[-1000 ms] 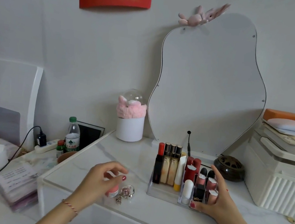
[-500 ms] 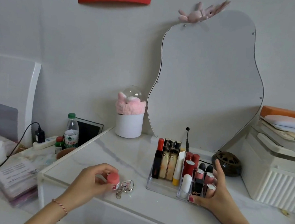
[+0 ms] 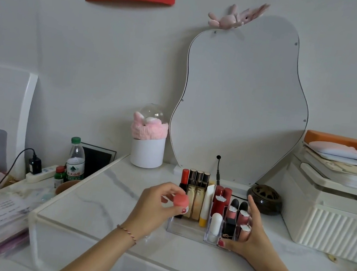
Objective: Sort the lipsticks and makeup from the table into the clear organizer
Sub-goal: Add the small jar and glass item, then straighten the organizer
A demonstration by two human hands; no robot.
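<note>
On the white marble-patterned table (image 3: 98, 211), head view, item by item:

Clear organizer (image 3: 185, 229): stands near the front edge, before a wavy-edged mirror (image 3: 242, 98). Left section holds a red-capped tube (image 3: 184, 179), three gold bottles with dark caps (image 3: 197, 191) and a white tube with a yellow cap (image 3: 206, 204), all upright. Right section holds upright lipsticks in small cells, among them two dark red ones (image 3: 221, 198), a white one (image 3: 215, 223) and a black one (image 3: 229, 228).

Left hand (image 3: 153, 210): raised just left of the organizer, thumb and fingertips pinching a small round coral-lidded jar (image 3: 181, 201) clear of the table surface, in front of the organizer's left section.

Right hand (image 3: 250, 239): set against the organizer's right side, fingers straight up along the wall, thumb laid across the front corner; curled around nothing.

Other items: white cylinder with a pink fluffy band (image 3: 148, 142) behind and to the left; dark round openwork burner (image 3: 265, 199) to the right of the organizer; white ribbed box (image 3: 330, 221) stacked with books at far right; water bottle (image 3: 76, 160) on the lower surface at left.
</note>
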